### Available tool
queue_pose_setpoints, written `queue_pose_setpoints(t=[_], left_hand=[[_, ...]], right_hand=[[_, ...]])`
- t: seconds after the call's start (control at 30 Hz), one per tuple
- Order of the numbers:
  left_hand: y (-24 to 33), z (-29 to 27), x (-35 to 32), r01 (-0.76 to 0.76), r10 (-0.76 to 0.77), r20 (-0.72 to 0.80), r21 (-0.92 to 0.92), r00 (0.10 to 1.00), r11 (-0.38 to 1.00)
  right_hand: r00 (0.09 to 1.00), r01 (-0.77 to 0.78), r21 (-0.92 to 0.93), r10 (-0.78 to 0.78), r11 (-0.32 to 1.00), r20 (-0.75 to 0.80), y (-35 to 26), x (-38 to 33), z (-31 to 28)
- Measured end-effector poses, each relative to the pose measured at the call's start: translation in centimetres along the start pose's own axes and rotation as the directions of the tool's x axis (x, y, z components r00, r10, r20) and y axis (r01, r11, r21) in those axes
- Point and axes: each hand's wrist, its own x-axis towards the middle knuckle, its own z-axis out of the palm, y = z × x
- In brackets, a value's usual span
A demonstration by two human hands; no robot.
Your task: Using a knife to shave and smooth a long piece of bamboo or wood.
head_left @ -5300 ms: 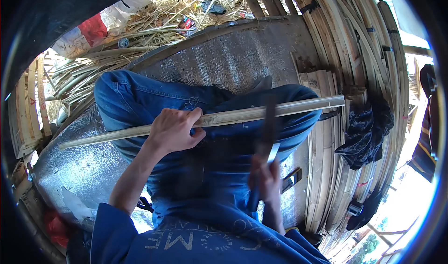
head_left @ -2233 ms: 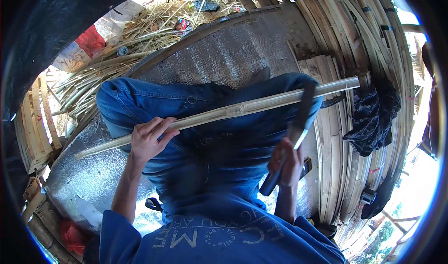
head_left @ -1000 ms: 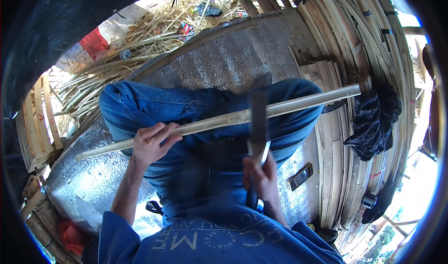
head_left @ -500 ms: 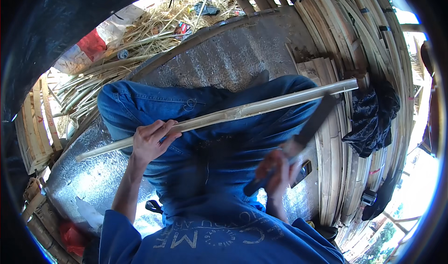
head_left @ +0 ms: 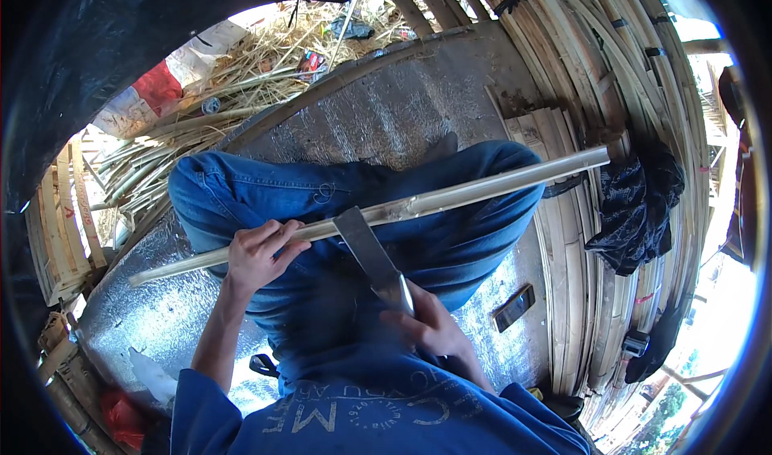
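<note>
Left hand (head_left: 256, 254) grips a bamboo pole (head_left: 418, 206) lying across the knees; right hand (head_left: 426, 326) holds a knife (head_left: 371, 256), blade on the pole.

Harsh daylight, glaring right (fisheye-bent, dark rim).

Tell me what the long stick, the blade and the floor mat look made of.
Stick: looks like split bamboo, pale and matte, with a rough scraped patch near the blade. Blade: apparently steel, flat grey with a dull sheen; its handle is hidden in the right hand. Mat: silvery with glinting grain, probably a foil-faced or woven plastic sheet; cannot tell which.
</note>
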Motion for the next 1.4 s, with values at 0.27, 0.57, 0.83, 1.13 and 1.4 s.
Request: queue_pose_setpoints(t=[0.27,0.57,0.83,1.13,1.4], left_hand=[[0.6,-0.6,-0.1,0.021,-0.021,0.035,0.001,0.999,1.0],[0.9,-1.0,-0.5,0.023,-0.023,0.026,-0.004,0.999,1.0],[0.8,-1.2,-1.1,0.023,-0.024,0.019,0.023,1.0,0.999],[1.1,-1.1,-1.0,-0.017,0.017,0.025,0.035,1.0,0.999],[1.0,-1.1,-0.3,-0.028,0.026,0.048,0.054,0.999,0.998]], right_hand=[[0.754,0.271,-0.029,-0.23,0.962,-0.615,1.0,-1.1,-1.5],[0.543,0.441,0.285,0.0,0.851,-0.84,0.3,-1.4,-0.9],[0.695,0.474,0.357,-0.093,0.805,-0.713,-1.1,-2.3,-1.7],[0.734,0.414,0.338,-0.09,0.845,-0.673,-0.3,-3.1,-2.7],[0.891,0.272,0.282,-0.13,0.92,-0.435,2.1,-2.3,-1.4]])
